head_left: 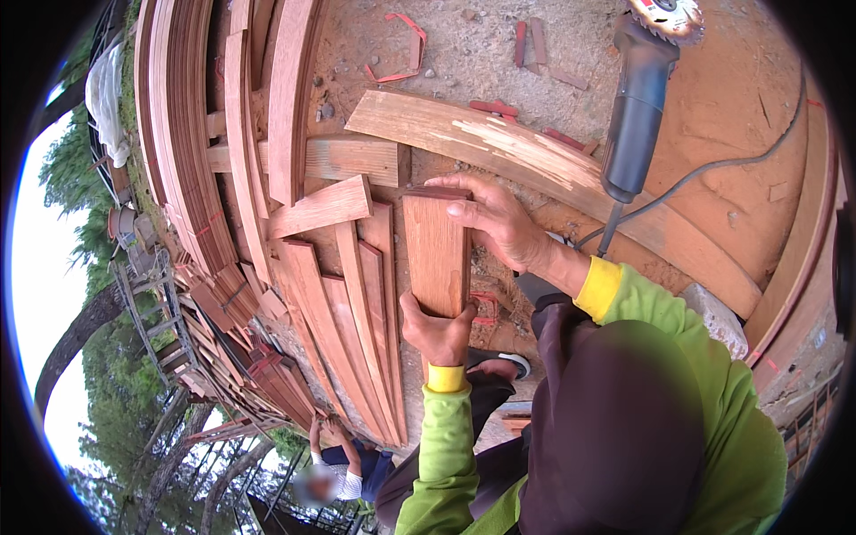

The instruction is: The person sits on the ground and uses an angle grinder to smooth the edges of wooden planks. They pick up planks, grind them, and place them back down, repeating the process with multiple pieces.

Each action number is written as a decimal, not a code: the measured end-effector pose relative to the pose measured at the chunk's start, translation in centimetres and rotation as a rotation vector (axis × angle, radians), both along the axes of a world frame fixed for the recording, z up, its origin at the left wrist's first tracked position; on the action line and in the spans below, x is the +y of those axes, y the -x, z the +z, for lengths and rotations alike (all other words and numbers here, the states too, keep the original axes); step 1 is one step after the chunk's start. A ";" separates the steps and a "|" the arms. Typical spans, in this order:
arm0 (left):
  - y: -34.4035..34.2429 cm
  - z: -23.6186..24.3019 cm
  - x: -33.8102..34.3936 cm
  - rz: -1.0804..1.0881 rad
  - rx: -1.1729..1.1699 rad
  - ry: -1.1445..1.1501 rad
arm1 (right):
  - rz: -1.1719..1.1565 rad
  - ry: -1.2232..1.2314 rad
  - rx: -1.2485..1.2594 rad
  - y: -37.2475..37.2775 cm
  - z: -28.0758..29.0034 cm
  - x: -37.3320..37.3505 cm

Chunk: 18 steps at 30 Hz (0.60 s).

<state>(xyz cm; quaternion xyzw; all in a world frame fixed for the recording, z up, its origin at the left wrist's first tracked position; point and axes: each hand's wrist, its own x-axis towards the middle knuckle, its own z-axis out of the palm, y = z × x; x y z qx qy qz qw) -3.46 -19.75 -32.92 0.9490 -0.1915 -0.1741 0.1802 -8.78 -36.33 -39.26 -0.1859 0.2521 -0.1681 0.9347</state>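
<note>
Both my hands hold a small stack of short reddish-brown wooden boards [434, 254], pressed together with edges lined up. My left hand [438, 328] grips the near end, thumb and fingers on opposite sides. At the far end, my right hand [502, 218] is closed around the right side, its thumb on the top board's face. The undersides of the boards are hidden. Close by on the left, several long narrow planks [343, 312] lie side by side, with a short board [321, 207] across their far ends.
A corded angle grinder [635, 125] with a toothed blade lies at the far right, its cable [727, 165] curving over the ground. A wide scuffed plank [499, 138] lies beyond my hands. Long boards [183, 134] are stacked left. Another person [348, 468] handles wood at lower left.
</note>
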 end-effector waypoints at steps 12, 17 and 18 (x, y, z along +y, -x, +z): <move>0.0 0.8 -0.5 0.017 0.034 -0.060 | 0.001 -0.424 -0.096 -4.2 -2.6 -0.1; -0.1 1.1 -1.0 0.044 0.097 -0.042 | -0.043 -0.257 0.057 -4.3 -2.2 0.3; -0.2 1.1 -0.7 0.048 0.108 -0.056 | -0.045 -0.182 0.079 -4.4 -2.0 0.2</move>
